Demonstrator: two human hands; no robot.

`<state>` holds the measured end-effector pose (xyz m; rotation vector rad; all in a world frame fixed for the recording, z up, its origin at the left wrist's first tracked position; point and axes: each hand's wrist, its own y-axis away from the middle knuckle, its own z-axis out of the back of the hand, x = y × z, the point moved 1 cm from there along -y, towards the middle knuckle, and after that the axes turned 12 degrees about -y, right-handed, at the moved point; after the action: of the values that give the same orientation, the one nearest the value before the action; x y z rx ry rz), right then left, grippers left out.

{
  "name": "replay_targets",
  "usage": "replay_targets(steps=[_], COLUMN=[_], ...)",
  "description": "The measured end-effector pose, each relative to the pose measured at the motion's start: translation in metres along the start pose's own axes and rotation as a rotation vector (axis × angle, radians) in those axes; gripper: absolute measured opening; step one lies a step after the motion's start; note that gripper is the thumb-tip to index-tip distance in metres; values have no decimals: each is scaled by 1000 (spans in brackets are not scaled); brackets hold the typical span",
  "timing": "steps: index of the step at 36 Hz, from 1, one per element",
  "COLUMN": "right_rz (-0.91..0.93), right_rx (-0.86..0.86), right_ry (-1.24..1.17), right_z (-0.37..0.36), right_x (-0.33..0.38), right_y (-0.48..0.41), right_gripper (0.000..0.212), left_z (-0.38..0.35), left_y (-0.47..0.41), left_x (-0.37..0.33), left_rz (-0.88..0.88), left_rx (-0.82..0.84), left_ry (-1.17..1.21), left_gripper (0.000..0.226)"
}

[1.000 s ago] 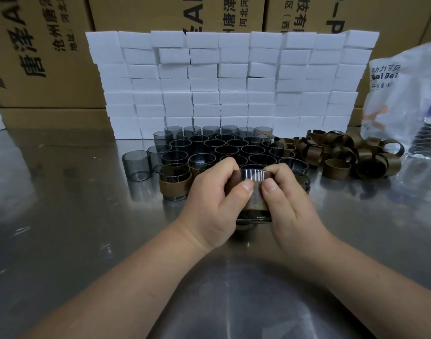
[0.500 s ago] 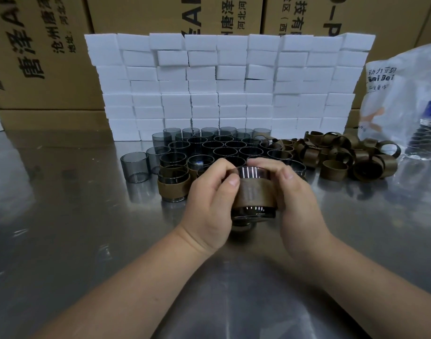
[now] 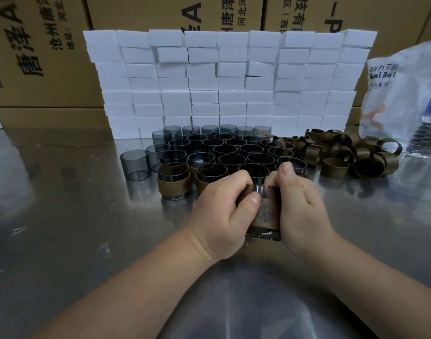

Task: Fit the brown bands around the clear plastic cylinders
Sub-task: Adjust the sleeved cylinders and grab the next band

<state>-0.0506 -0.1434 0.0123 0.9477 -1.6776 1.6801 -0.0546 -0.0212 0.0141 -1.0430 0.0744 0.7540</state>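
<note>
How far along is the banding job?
Done: at least two banded cylinders stand at the cluster's front left. In hand: left hand and right hand grip a cylinder with a brown band around it. Left: a large cluster of bare cylinders and a pile of loose bands. Early stage, I'd say.

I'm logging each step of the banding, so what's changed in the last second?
The thumbs that met over the brown band have parted, baring it around the clear cylinder; the thumb of the right hand now rises above the rim. It and the left hand still grip the cylinder. The standing cylinders and loose bands haven't moved.
</note>
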Motion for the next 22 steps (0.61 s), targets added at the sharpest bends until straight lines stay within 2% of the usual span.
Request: replay_targets(steps=[22], right_rz=[16], right_rx=[26], right_ry=[8], right_z=[0], right_x=[-1], right_y=[1], right_gripper=[52], left_z=[4], left_y=[-1], left_x=[-2], left_rz=[-32], left_rx=[12], left_ry=[-21], left_gripper=[20])
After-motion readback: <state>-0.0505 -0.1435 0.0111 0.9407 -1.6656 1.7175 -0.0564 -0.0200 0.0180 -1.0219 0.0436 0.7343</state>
